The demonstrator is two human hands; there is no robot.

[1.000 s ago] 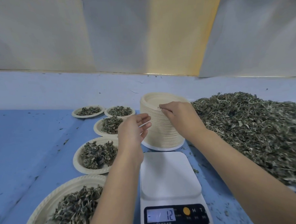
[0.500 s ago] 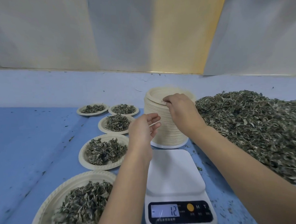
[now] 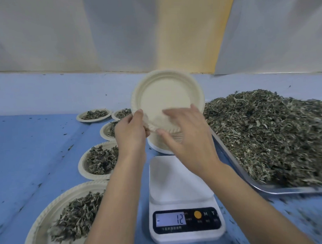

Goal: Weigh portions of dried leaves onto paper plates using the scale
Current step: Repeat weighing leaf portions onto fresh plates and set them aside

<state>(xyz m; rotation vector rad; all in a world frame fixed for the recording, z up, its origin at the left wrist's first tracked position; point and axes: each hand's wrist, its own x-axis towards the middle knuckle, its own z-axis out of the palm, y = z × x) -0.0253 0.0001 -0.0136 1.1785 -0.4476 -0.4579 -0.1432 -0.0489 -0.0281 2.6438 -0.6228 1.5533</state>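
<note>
An empty cream paper plate [image 3: 164, 96] is lifted and tilted with its inside toward me, above the stack of plates [image 3: 157, 144]. My left hand [image 3: 129, 134] pinches its lower left rim. My right hand [image 3: 188, 137] is blurred at the lower right rim, fingers spread and loose, thumb under the edge. The white scale [image 3: 176, 179] stands bare in front of the stack; its display [image 3: 171, 219] reads minus 12. A big heap of dried leaves [image 3: 266, 136] fills a metal tray [image 3: 250, 180] on the right.
Several paper plates holding leaf portions line the left side of the blue table: the nearest [image 3: 55, 204], one behind it [image 3: 81, 166] and further ones [image 3: 79, 118] toward the back. Leaf crumbs are scattered over the table. A pale wall rises behind.
The top plate has come off the stack and is up and tilted. My left hand moved in and took its rim; my right hand let go of the rim and is in motion.
</note>
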